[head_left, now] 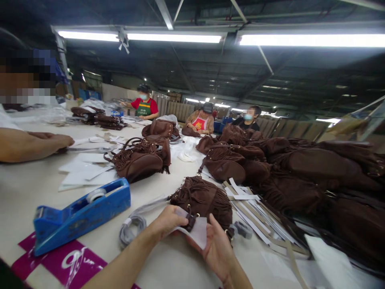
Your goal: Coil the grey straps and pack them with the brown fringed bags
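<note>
A dark brown fringed handbag (200,196) lies on the table in front of me, with gold-coloured rings near its strap. My left hand (171,221) pinches a white paper sheet (199,234), its thumb pressing beside a short brown strap piece (190,221) that rests on the sheet. From the other side my right hand (217,248) supports the same sheet, fingers underneath and thumb up along the edge. The fingertips under the paper are hidden. A coil of grey wrapped strap (132,229) lies left of my left wrist.
A blue tape dispenser (87,212) stands at left on a purple printed bag (70,263). Paper strips (255,212) and piled brown bags (325,168) occupy the right. Another handbag (141,158) sits ahead. A co-worker's arm (30,144) reaches in at left; several people work farther back.
</note>
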Action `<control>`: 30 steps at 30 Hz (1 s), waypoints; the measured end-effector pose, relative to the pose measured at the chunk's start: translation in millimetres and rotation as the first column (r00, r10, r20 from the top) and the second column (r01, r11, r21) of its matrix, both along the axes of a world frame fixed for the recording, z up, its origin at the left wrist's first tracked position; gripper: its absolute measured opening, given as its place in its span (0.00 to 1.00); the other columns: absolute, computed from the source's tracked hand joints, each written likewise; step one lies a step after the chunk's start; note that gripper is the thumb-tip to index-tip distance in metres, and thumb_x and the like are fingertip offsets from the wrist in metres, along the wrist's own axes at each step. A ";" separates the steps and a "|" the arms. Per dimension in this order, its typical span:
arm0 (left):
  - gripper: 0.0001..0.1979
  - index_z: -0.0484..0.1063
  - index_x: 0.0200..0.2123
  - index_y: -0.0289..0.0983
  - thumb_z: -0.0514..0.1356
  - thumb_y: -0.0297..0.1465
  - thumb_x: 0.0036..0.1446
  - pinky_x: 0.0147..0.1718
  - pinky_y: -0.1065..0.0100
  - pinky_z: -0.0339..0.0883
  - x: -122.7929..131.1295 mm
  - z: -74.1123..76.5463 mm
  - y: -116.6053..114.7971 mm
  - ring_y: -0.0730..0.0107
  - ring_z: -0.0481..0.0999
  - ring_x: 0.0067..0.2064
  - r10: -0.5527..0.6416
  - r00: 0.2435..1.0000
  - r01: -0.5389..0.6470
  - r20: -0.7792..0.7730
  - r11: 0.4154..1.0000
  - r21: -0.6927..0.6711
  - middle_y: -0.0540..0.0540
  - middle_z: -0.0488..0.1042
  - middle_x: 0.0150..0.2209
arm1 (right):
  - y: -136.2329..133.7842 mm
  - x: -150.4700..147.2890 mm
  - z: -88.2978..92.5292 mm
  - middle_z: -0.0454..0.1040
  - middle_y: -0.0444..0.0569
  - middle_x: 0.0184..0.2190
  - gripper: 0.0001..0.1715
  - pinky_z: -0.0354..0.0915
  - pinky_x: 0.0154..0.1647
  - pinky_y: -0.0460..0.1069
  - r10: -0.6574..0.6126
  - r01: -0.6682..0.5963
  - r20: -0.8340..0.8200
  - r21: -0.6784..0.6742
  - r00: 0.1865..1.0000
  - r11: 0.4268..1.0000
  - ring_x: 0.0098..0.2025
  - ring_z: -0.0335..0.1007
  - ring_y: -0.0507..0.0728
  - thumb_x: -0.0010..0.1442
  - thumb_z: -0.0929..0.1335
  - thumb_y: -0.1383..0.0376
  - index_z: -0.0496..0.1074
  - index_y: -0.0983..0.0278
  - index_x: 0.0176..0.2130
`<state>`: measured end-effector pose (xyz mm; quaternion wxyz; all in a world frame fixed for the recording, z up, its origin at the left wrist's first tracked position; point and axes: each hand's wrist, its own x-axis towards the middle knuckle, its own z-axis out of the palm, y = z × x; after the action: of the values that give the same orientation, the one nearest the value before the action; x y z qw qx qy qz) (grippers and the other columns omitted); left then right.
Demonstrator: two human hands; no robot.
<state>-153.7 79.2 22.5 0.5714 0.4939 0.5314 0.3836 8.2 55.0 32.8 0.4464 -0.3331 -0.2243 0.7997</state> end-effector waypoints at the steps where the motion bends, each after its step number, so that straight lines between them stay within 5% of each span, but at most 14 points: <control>1: 0.09 0.72 0.27 0.33 0.62 0.30 0.37 0.22 0.72 0.55 -0.6 1.2 -0.6 0.72 0.66 0.25 0.011 1.000 -0.012 -0.011 1.000 -0.020 0.51 0.70 0.23 | 0.7 3.4 -0.2 0.81 0.54 0.32 0.20 0.72 0.41 0.55 -0.024 0.024 0.014 -0.013 1.000 1.000 0.36 0.78 0.61 0.46 0.74 0.57 0.77 0.69 0.35; 5: 0.10 0.72 0.25 0.33 0.62 0.30 0.34 0.22 0.72 0.56 -1.5 2.0 1.2 0.72 0.66 0.24 0.026 1.000 -0.027 -0.008 0.998 -0.049 0.51 0.70 0.22 | 0.3 6.1 -6.3 0.81 0.54 0.30 0.16 0.71 0.42 0.52 -0.050 0.037 0.115 0.109 0.992 0.993 0.38 0.78 0.61 0.37 0.76 0.68 0.77 0.70 0.30; 9: 0.10 0.69 0.22 0.34 0.62 0.28 0.30 0.21 0.73 0.53 -0.4 -1.4 9.1 0.74 0.63 0.22 -0.001 0.999 0.000 -0.041 0.999 -0.039 0.54 0.67 0.18 | -3.3 -0.5 -8.5 0.81 0.54 0.29 0.21 0.72 0.40 0.54 -0.088 0.057 0.196 0.161 0.977 0.985 0.38 0.77 0.64 0.35 0.79 0.63 0.77 0.69 0.31; 13: 0.11 0.69 0.24 0.35 0.61 0.27 0.31 0.20 0.73 0.48 -0.8 -0.8 13.9 0.76 0.60 0.21 -0.004 0.996 0.001 -0.088 1.000 -0.030 0.56 0.64 0.17 | -0.8 5.1 -5.3 0.81 0.56 0.34 0.23 0.71 0.42 0.55 -0.063 0.055 0.086 0.095 0.994 0.994 0.41 0.77 0.64 0.41 0.76 0.56 0.78 0.69 0.35; 19: 0.10 0.68 0.25 0.35 0.61 0.30 0.33 0.21 0.73 0.50 -5.4 5.3 13.6 0.75 0.63 0.22 -0.031 0.996 0.028 -0.083 0.999 -0.044 0.55 0.66 0.19 | 5.0 20.7 -7.3 0.81 0.56 0.37 0.18 0.70 0.44 0.52 0.036 -0.035 -0.010 0.075 0.999 0.997 0.41 0.77 0.60 0.45 0.74 0.67 0.77 0.70 0.39; 30: 0.12 0.69 0.27 0.34 0.63 0.27 0.32 0.21 0.74 0.50 10.1 -1.4 7.4 0.75 0.63 0.24 0.012 0.993 -0.005 -0.116 0.998 0.062 0.55 0.67 0.21 | 4.6 -6.7 -33.1 0.76 0.43 0.20 0.28 0.67 0.23 0.46 -0.244 0.181 0.320 0.214 0.916 0.960 0.22 0.71 0.54 0.33 0.80 0.51 0.71 0.65 0.27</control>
<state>-143.6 86.6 21.1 0.5224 0.5306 0.5537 0.3727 1.5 59.6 -0.2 0.5132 -0.4480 -0.3323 0.6524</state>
